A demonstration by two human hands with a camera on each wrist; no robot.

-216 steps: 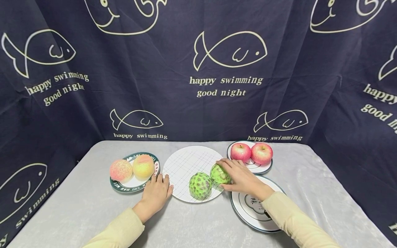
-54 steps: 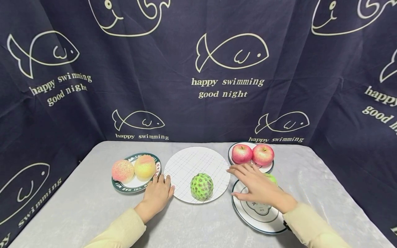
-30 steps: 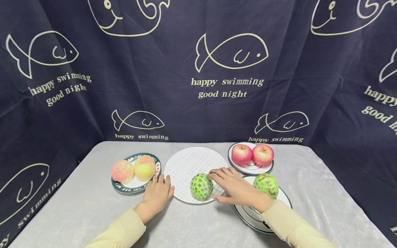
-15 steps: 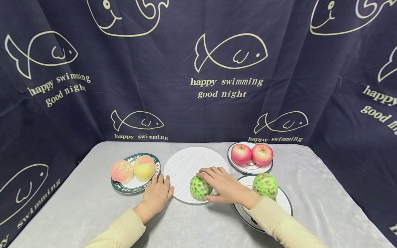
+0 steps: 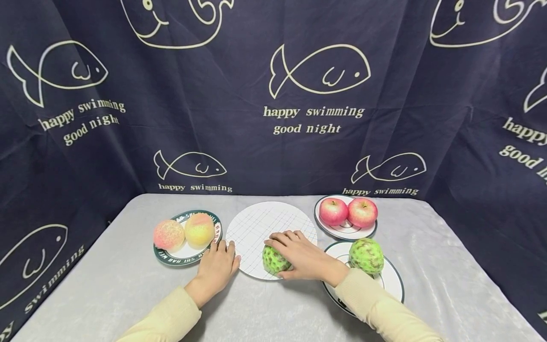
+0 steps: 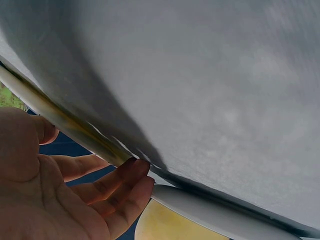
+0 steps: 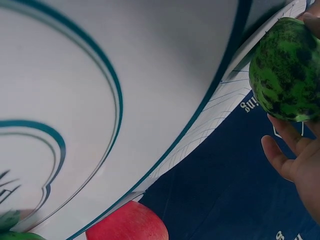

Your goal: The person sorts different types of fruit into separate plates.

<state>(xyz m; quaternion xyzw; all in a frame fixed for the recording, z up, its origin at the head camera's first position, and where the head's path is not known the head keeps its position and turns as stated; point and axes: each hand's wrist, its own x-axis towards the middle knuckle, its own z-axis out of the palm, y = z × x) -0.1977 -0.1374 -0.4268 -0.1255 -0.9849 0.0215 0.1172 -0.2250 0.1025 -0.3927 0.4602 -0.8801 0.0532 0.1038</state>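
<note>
A green custard apple with dark patches (image 5: 273, 261) sits near the front rim of the white plate with thin crossing lines (image 5: 265, 221). My right hand (image 5: 301, 256) grips it from the right, fingers over its top and thumb at the near side. The right wrist view shows that custard apple (image 7: 285, 70) between thumb and fingertips. A second custard apple (image 5: 366, 256) stands on the green-rimmed plate (image 5: 392, 282) beneath my right forearm. My left hand (image 5: 215, 266) rests between the white plate and the peach plate, holding nothing; its fingertips (image 6: 140, 170) are at the plate edges.
Two peaches, one pinkish (image 5: 169, 235) and one yellow (image 5: 200, 230), lie on a dark-green-rimmed plate (image 5: 171, 260) at the left. At the back right, two red apples (image 5: 362, 213) share a small plate (image 5: 348, 233). A navy curtain (image 5: 273, 161) hangs behind the table.
My right hand set one custard apple on the right front plate, let go, then moved left and took hold of the other on the white plate. My left hand stayed put.
</note>
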